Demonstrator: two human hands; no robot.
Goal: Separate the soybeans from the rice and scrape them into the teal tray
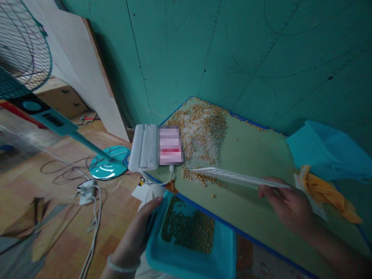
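My right hand (293,205) pinches the near end of a thin, flat white strip (236,177) with a ridged or slatted face. The strip's far end is at several round tan beans (203,179), which look like soybeans, on the pale green tabletop (255,155). Behind them lies a wide pile of white grains (200,145) mixed with more beans. My left hand (145,221) grips the left side of a blue basin (190,261), its thumb at the rim. Beans (188,228) cover part of the basin's bottom, below the table's edge. The fingers under the basin's rim are hidden.
A white device (143,147) with a blurred screen and a cable sits at the table's left corner. To the right are a blue container (328,151) and an orange cloth (328,195). A fan's blue base (107,164), cables and a power strip (87,192) are on the floor.
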